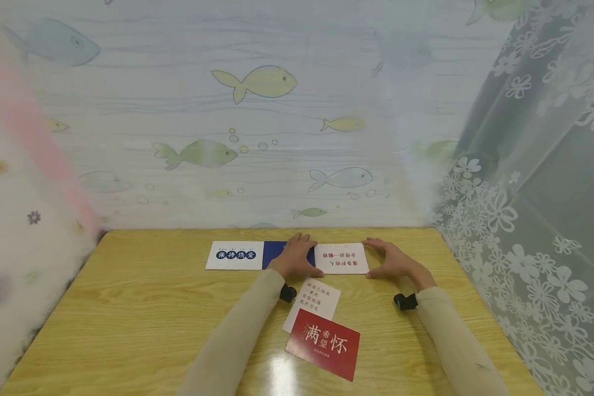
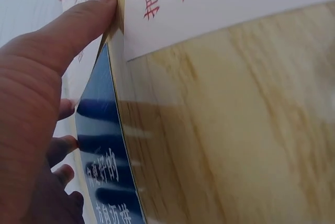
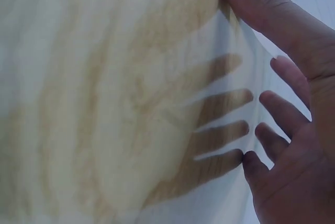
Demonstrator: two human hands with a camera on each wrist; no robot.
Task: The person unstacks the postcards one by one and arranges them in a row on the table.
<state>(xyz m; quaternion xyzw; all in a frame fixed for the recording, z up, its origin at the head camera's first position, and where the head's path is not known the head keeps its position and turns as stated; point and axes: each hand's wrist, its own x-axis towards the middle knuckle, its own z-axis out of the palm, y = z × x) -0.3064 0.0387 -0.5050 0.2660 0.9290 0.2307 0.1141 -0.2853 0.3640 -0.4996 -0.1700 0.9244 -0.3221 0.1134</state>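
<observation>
Left hand [image 1: 293,259] and right hand [image 1: 397,262] bracket the white card [image 1: 341,259], each pinching its corners between thumb and forefinger. It's at the row's right end, beside the blue card [image 1: 274,248]. Looks light, stiffish, perhaps slick; edges might crease, so corners, gently!

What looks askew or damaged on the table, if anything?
The red card and pale card partly under it lie slanted, out of line with the three-card row behind. The row's right-end card appears upside down. No damage visible.
</observation>
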